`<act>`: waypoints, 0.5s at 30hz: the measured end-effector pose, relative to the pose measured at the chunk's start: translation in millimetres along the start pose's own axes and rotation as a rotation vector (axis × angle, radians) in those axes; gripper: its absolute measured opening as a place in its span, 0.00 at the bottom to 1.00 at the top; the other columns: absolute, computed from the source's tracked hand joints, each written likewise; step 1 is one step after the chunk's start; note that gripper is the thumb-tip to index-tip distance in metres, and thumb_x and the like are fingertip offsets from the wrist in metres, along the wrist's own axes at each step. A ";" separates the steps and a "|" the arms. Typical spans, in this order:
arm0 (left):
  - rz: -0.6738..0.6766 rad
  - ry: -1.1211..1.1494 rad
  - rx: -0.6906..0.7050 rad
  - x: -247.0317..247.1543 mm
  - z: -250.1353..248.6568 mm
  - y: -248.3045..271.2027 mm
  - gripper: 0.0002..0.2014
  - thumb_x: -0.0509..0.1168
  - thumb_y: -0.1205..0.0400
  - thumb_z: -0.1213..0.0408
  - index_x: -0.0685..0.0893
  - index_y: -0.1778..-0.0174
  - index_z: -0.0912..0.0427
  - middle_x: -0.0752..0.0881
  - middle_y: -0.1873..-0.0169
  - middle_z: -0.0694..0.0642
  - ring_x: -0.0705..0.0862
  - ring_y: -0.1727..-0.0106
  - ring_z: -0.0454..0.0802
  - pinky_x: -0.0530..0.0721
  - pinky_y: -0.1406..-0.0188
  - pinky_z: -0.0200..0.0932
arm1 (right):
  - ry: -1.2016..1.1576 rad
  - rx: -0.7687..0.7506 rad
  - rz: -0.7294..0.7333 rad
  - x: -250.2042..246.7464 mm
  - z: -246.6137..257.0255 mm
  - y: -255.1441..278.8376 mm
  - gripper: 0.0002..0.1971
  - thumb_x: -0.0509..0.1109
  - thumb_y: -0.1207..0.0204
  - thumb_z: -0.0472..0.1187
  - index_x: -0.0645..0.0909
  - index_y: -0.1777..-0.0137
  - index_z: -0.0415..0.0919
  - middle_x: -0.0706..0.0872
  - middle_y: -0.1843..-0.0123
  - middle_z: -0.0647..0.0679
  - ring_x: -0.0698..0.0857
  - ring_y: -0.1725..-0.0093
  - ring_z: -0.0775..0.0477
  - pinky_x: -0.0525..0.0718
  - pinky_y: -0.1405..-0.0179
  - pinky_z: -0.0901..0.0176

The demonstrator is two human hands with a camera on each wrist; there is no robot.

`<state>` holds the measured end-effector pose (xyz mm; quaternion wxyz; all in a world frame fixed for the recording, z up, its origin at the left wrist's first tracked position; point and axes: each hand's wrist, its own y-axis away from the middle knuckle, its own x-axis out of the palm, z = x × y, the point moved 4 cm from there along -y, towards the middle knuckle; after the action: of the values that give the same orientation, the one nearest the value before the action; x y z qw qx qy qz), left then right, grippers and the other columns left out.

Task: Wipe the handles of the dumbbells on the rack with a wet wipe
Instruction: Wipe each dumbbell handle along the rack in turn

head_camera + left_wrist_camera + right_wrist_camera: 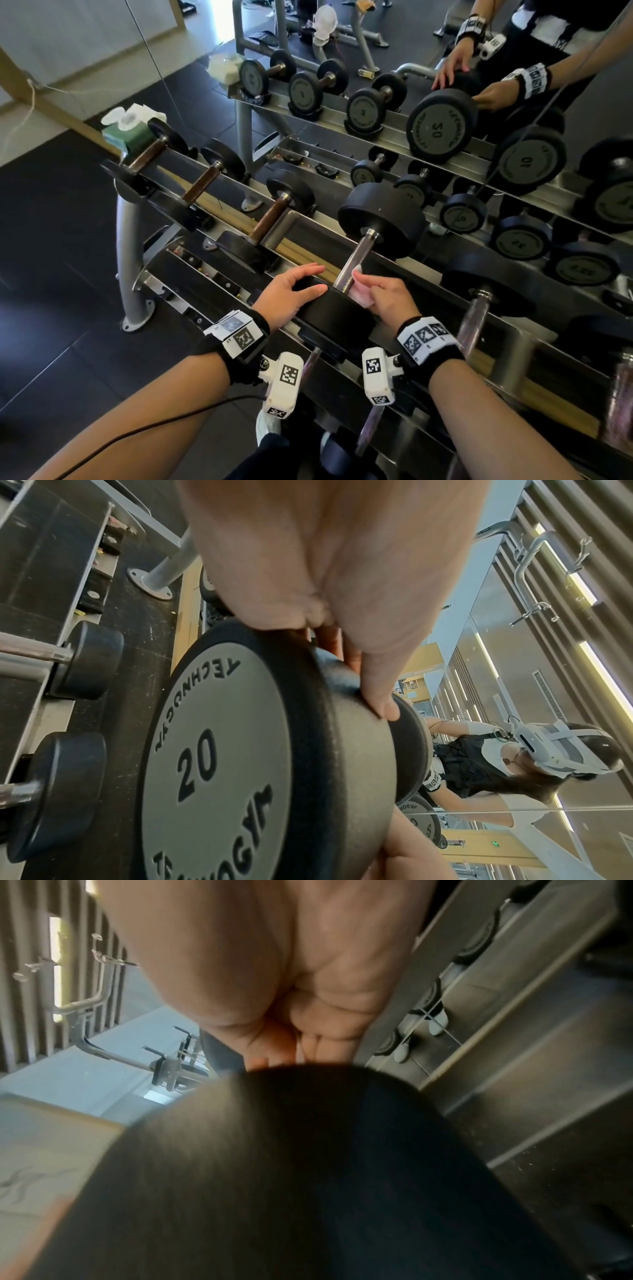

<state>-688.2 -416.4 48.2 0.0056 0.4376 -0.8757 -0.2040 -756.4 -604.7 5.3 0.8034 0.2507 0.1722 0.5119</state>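
Left hand point(291, 294) is resting, fingers spread, on the dumbbell's point(380, 219) near head; right hand point(387, 298), at its 3 o'clock, is pinching a wipe point(359, 291) against the handle point(354, 263).

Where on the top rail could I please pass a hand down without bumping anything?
Bare rail lies between the nearest brown-handled dumbbell and the 20 dumbbell. Crowded: that dumbbell's near end, where the left hand rests and the right hand holds the wet wipe.
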 end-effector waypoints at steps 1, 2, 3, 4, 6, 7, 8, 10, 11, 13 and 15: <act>0.002 -0.002 0.001 0.0 -0.4 0.1 0.21 0.69 0.18 0.61 0.80 0.28 0.47 0.75 0.25 0.49 0.77 0.27 0.50 0.78 0.27 0.56 | -0.031 0.005 -0.029 -4.2 2.6 -2.0 0.13 0.68 0.21 0.29 0.92 0.50 0.44 0.91 0.45 0.34 0.89 0.43 0.37 0.84 0.35 0.50; 0.006 -0.007 0.000 -0.2 -0.6 0.4 0.21 0.69 0.18 0.61 0.80 0.28 0.47 0.75 0.25 0.49 0.77 0.27 0.50 0.77 0.27 0.56 | -0.079 0.003 -0.072 -8.6 7.2 -4.6 0.13 0.67 0.21 0.26 0.91 0.47 0.38 0.90 0.45 0.33 0.89 0.42 0.33 0.84 0.35 0.47; 0.009 -0.014 0.001 -0.4 -0.6 0.5 0.21 0.69 0.18 0.61 0.80 0.28 0.47 0.75 0.25 0.48 0.77 0.27 0.50 0.77 0.26 0.56 | -0.164 0.018 -0.127 -12.8 10.7 -8.8 0.13 0.66 0.20 0.26 0.89 0.44 0.35 0.90 0.43 0.33 0.88 0.40 0.32 0.83 0.33 0.44; 0.012 -0.021 0.001 -0.7 -0.5 0.6 0.21 0.69 0.18 0.61 0.80 0.28 0.47 0.75 0.25 0.48 0.77 0.27 0.50 0.76 0.26 0.56 | -0.263 0.042 -0.177 -14.5 14.0 -11.4 0.13 0.65 0.19 0.26 0.88 0.41 0.35 0.88 0.40 0.33 0.87 0.39 0.31 0.82 0.32 0.42; 0.011 -0.027 -0.002 -1.6 -0.7 0.8 0.21 0.69 0.18 0.60 0.80 0.28 0.46 0.74 0.24 0.47 0.76 0.27 0.49 0.77 0.26 0.55 | -0.353 0.054 -0.179 -7.0 16.3 -17.1 0.17 0.62 0.17 0.27 0.83 0.32 0.38 0.85 0.35 0.35 0.87 0.38 0.35 0.82 0.31 0.45; 0.012 -0.029 -0.004 -1.2 -1.1 0.6 0.21 0.69 0.18 0.60 0.79 0.28 0.46 0.73 0.23 0.47 0.76 0.27 0.49 0.77 0.27 0.55 | -0.320 0.036 -0.142 -0.4 17.6 -16.9 0.21 0.61 0.17 0.26 0.80 0.27 0.41 0.84 0.33 0.39 0.87 0.39 0.40 0.83 0.33 0.49; 0.011 -0.033 -0.003 -1.2 -1.2 0.7 0.21 0.69 0.18 0.60 0.80 0.28 0.46 0.73 0.24 0.46 0.76 0.27 0.49 0.77 0.27 0.55 | -0.251 0.007 -0.106 5.7 17.2 -16.2 0.25 0.59 0.17 0.25 0.77 0.23 0.45 0.84 0.32 0.42 0.86 0.39 0.43 0.83 0.33 0.50; 0.010 -0.040 0.004 -1.0 -1.5 0.2 0.21 0.69 0.18 0.60 0.80 0.28 0.46 0.74 0.24 0.46 0.76 0.27 0.49 0.77 0.27 0.56 | -0.189 -0.014 -0.066 12.6 10.9 -14.5 0.28 0.59 0.16 0.26 0.73 0.21 0.50 0.83 0.29 0.44 0.84 0.34 0.43 0.78 0.26 0.44; 0.011 -0.043 0.008 -0.7 -1.5 0.0 0.21 0.69 0.18 0.60 0.80 0.28 0.46 0.74 0.25 0.46 0.76 0.27 0.49 0.77 0.27 0.56 | -0.141 -0.027 -0.058 12.4 5.4 -12.9 0.27 0.61 0.16 0.28 0.73 0.21 0.52 0.83 0.28 0.44 0.82 0.31 0.42 0.76 0.24 0.41; 0.012 -0.053 0.020 -1.1 -1.1 -0.5 0.20 0.69 0.18 0.60 0.80 0.29 0.46 0.75 0.26 0.47 0.77 0.28 0.48 0.77 0.27 0.55 | -0.031 -0.023 -0.042 9.1 -5.3 -8.2 0.23 0.65 0.16 0.36 0.76 0.23 0.54 0.84 0.30 0.46 0.81 0.30 0.43 0.74 0.23 0.39; 0.013 -0.056 0.024 -1.9 0.3 -1.3 0.20 0.69 0.18 0.60 0.81 0.29 0.46 0.76 0.27 0.47 0.77 0.28 0.48 0.77 0.27 0.56 | 0.005 -0.013 0.000 5.7 -14.4 -3.0 0.19 0.67 0.16 0.40 0.79 0.26 0.53 0.86 0.33 0.46 0.83 0.32 0.43 0.77 0.25 0.40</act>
<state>-686.1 -415.6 47.8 -0.0229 0.4260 -0.8808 -0.2054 -759.5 -597.3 -8.3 0.8045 0.2439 0.1708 0.5139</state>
